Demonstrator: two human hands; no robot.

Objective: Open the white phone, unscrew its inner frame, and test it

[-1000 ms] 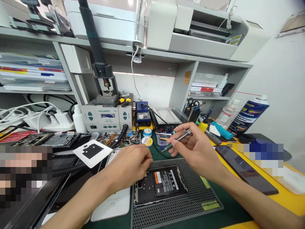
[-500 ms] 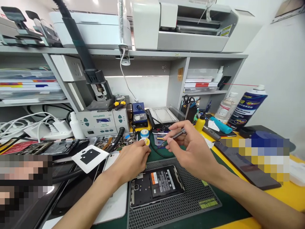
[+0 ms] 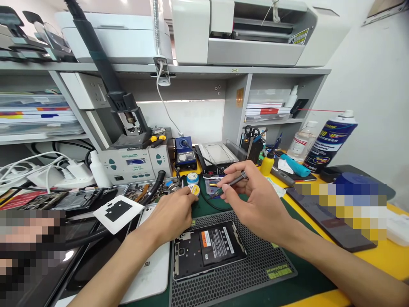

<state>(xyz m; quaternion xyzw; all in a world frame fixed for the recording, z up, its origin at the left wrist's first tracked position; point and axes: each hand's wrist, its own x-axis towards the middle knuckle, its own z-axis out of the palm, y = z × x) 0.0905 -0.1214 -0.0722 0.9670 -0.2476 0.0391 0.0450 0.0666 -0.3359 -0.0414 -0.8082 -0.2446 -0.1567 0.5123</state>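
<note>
An opened phone (image 3: pixel 209 248) with its back off and black battery showing lies on a grey ridged mat (image 3: pixel 243 277). My right hand (image 3: pixel 255 200) hovers above and behind it, pinching a slim metal screwdriver (image 3: pixel 228 184) that points left. My left hand (image 3: pixel 172 213) is curled with its fingertips pinched near a small round yellow tin (image 3: pixel 194 189), just beyond the phone's top-left corner; what it pinches is too small to see. A white phone back cover (image 3: pixel 150 273) lies under my left forearm.
A grey soldering station (image 3: pixel 136 160) with a black hot-air arm stands behind, with a blue unit (image 3: pixel 184 153), a small hot plate (image 3: pixel 217 154), a spray can (image 3: pixel 329 140) and a dark phone (image 3: pixel 329 226) to the right. Cables, trays of parts and a white card (image 3: pixel 118 211) crowd the left.
My left hand has slid from the phone's top edge away toward the yellow tin. My right hand with the screwdriver shifted slightly left. The view has tilted a little.
</note>
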